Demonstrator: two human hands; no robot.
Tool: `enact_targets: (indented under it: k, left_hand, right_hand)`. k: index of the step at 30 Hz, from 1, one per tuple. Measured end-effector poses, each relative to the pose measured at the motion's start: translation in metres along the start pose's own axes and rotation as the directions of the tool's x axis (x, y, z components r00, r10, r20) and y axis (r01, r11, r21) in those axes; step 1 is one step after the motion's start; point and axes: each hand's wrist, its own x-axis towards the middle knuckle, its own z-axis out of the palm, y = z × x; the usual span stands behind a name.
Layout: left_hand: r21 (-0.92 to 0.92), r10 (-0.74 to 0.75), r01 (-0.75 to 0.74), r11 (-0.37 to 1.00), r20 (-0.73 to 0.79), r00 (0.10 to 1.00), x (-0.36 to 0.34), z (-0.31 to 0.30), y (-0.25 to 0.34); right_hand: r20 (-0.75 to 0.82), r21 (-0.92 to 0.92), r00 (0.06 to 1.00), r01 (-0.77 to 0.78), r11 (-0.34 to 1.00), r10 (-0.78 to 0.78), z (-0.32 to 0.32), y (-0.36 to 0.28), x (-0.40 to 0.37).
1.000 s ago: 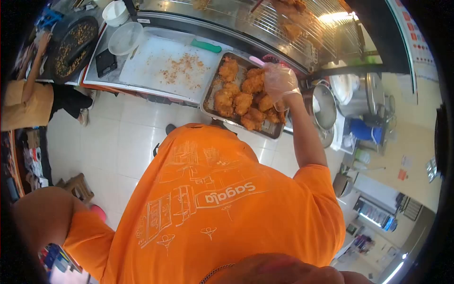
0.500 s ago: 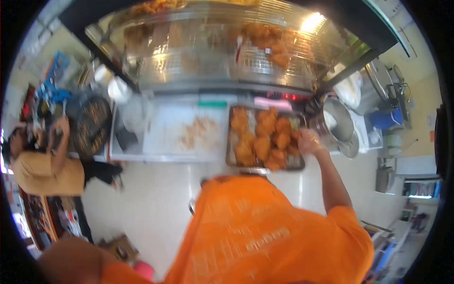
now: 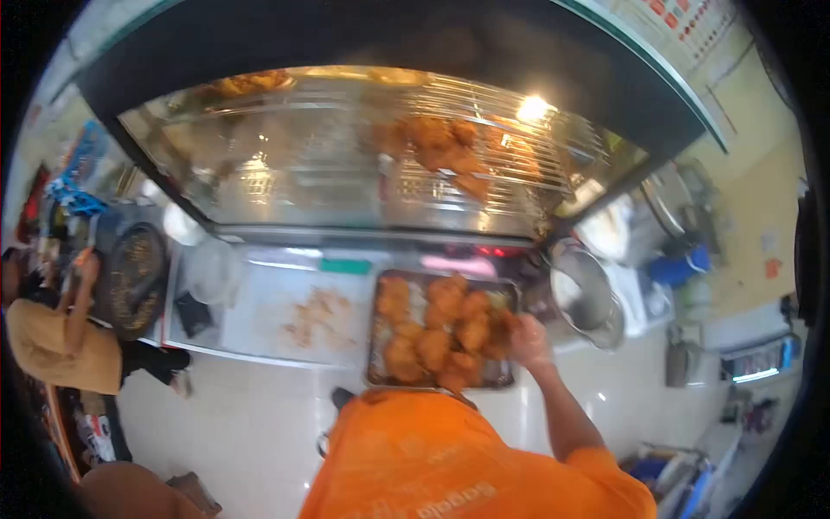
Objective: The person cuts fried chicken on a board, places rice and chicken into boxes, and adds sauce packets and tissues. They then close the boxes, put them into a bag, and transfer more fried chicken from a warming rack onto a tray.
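Observation:
A metal tray (image 3: 373, 368) full of browned pieces of fried chicken (image 3: 432, 346) lies in front of me on the counter. My right hand (image 3: 531, 340) is at the tray's right side, with what looks like a thin clear glove on it. Its fingers are closed on a darker piece of fried chicken (image 3: 499, 334) beside the rim; the fingertips are blurred. My left hand is out of view; only the upper part of that arm shows at the lower left.
A lit glass display case (image 3: 303, 164) with chicken on wire racks stands behind the tray. Left of it is a white counter (image 3: 259, 333) with scattered crumbs. A metal pot (image 3: 596, 303) stands to the right. At far left, a person (image 3: 69, 346) works by a dark pan (image 3: 134, 281).
The view has tilted up, so the display case fills more of it and the tray sits lower and further left. My right hand stays at the tray's right side.

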Motion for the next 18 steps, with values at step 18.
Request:
enact_targets:
  k: [18]
  left_hand:
    - [-0.187, -0.881, 0.959, 0.214, 0.388, 0.273, -0.195, 0.112, 0.057]
  right_hand:
    - [-0.142, 0.780, 0.978, 0.205, 0.591, -0.152, -0.277, -0.074, 0.156]
